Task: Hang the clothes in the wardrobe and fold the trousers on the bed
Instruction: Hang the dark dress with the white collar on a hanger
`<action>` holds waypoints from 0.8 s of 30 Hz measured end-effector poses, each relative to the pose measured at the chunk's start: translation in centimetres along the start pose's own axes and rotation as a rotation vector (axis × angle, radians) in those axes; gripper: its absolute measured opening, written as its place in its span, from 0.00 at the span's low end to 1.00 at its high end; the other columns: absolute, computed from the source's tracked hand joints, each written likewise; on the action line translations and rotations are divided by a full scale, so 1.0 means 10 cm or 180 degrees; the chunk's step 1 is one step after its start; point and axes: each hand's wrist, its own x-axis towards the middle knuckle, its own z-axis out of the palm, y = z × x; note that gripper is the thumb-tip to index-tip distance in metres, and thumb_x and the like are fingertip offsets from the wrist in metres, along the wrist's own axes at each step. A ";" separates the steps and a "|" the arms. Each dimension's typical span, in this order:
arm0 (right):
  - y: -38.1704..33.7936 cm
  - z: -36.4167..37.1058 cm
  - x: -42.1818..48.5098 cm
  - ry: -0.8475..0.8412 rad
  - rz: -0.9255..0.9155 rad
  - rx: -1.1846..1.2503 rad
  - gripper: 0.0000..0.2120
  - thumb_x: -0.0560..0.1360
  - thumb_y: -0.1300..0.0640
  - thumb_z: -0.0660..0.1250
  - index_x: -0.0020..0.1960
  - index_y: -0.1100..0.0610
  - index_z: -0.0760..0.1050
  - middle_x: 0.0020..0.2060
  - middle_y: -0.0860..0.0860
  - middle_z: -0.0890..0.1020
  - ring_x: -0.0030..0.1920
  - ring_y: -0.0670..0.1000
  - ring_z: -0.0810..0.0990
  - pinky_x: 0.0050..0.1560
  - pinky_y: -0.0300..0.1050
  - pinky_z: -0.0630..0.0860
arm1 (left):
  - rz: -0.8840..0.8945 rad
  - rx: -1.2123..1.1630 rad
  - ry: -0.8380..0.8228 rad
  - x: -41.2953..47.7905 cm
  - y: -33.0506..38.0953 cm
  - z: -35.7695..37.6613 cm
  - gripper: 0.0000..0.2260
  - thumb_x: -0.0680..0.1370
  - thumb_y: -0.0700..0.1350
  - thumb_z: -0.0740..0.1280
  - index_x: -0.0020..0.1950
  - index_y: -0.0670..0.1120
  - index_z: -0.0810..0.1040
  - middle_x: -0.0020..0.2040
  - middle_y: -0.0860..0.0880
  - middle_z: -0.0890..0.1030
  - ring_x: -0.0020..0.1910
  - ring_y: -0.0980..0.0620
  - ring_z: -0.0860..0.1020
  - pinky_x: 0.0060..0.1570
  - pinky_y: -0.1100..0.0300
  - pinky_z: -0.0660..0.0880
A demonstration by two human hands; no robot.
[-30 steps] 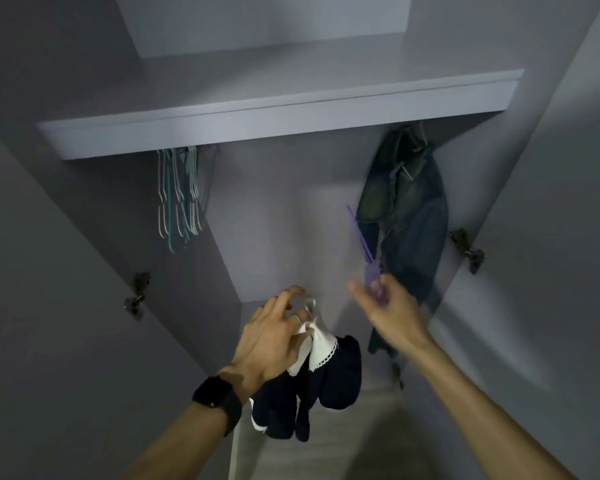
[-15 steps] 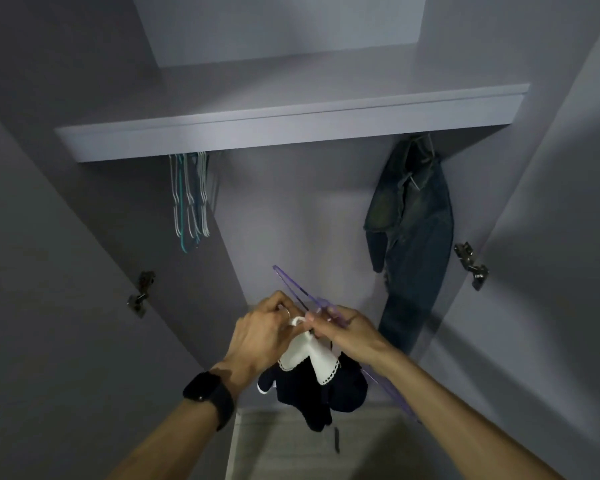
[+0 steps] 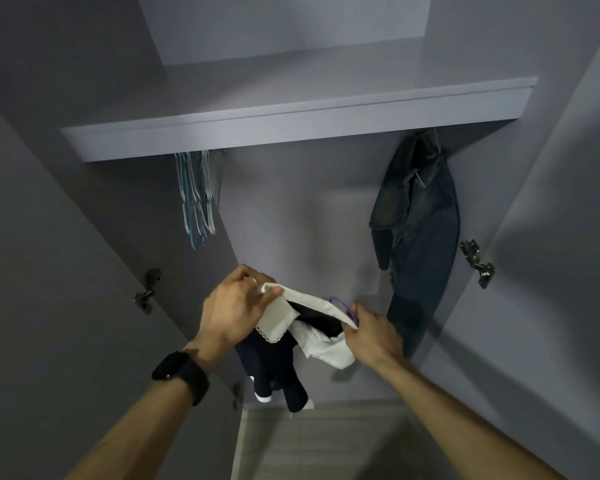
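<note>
Now left hand (image 3: 236,313) fingers (image 3: 270,293) pinch the white collar (image 3: 312,301) of one dark top (image 3: 274,362); right hand (image 3: 373,339) fingers (image 3: 356,311) pinch the collar and one purple hanger (image 3: 338,302); beyond them hangs one jacket (image 3: 418,237).

Two hands (image 3: 234,308) (image 3: 373,336), two garments (image 3: 274,362) (image 3: 420,220), one purple hanger (image 3: 338,301) (mostly hidden)

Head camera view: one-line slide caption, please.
Left hand and right hand hold a navy white-collared garment and purple hanger beside a hung denim jacket.

Left grip (image 3: 236,308) and right grip (image 3: 373,336) reach forward, near each other, both curled and pinching
</note>
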 end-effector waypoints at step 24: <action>-0.01 -1.00 0.19 0.0155 0.0179 0.1036 0.11 0.73 0.56 0.68 0.45 0.63 0.71 0.35 0.53 0.78 0.37 0.52 0.75 0.40 0.48 0.71 | -0.0862 -0.0006 -0.0774 -0.17 0.21 1.20 0.21 0.78 0.69 0.57 0.58 0.53 0.71 0.54 0.53 0.81 0.54 0.43 0.81 0.47 0.53 0.73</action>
